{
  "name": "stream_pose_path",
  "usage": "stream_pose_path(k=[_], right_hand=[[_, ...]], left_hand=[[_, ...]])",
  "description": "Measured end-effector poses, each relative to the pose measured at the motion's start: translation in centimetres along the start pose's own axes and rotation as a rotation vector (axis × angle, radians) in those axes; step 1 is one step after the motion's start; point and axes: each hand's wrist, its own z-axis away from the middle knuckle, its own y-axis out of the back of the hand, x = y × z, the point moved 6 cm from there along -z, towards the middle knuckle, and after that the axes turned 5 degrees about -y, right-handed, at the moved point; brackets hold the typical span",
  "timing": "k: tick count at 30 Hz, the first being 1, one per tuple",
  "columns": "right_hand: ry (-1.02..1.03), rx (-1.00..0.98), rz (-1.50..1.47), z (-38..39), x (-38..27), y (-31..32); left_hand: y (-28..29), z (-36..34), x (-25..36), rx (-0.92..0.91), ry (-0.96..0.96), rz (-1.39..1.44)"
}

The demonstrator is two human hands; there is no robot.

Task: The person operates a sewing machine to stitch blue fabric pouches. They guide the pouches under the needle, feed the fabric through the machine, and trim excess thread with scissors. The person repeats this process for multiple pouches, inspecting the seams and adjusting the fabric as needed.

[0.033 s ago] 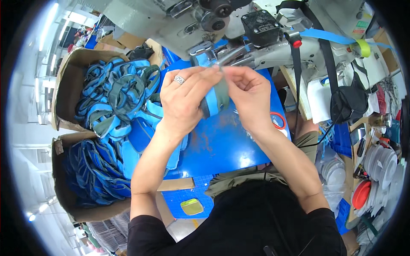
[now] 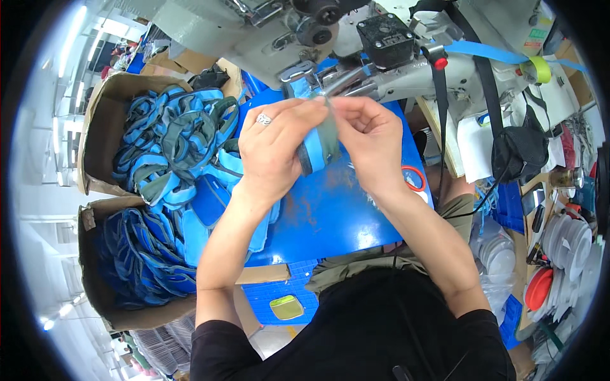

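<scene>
Clerk: State of the hands?

Inspector: The left hand point(image 2: 272, 147) is closed over a blue and grey-green band point(image 2: 314, 150), fingertips at its upper edge. The right hand point(image 2: 370, 138) pinches that edge between thumb and forefinger, the other fingers curled. The two sets of fingertips are just beside each other.

Clerk: Position of the band?

Inspector: Above the worktop point(image 2: 311, 219), between the hands, near the metal parts of the sewing machine point(image 2: 219, 32). Blue material also shows at those parts; whether it belongs to the same band cannot be told.

Clerk: Anything else on the worktop?

Inspector: A red ring handle point(image 2: 417, 169) beside the right wrist, and light blue pieces point(image 2: 198, 230) partly behind the left forearm.

Clerk: And further out?

Inspector: On the left, a lower box point(image 2: 119, 319) containing dark blue pieces point(image 2: 143, 257); beyond it, an upper box point(image 2: 96, 149) heaped with similar bands point(image 2: 181, 136). On the right, a black pouch point(image 2: 520, 152) hangs from a strap. Beyond that, blue tape point(image 2: 489, 54) runs to a yellow-green ring point(image 2: 541, 70).
</scene>
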Motion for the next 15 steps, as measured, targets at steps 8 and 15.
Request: stream_pose_path(k=[8,15], right_hand=[[0.157,0.001,0.137,0.2,0.1,0.8],[0.467,0.015,0.431,1.2,0.0,1.4]], left_hand=[[-3.2,5.3,-1.3,0.179,1.270,1.431],[-3.9,3.7,-2.3,0.142,1.265,1.445]])
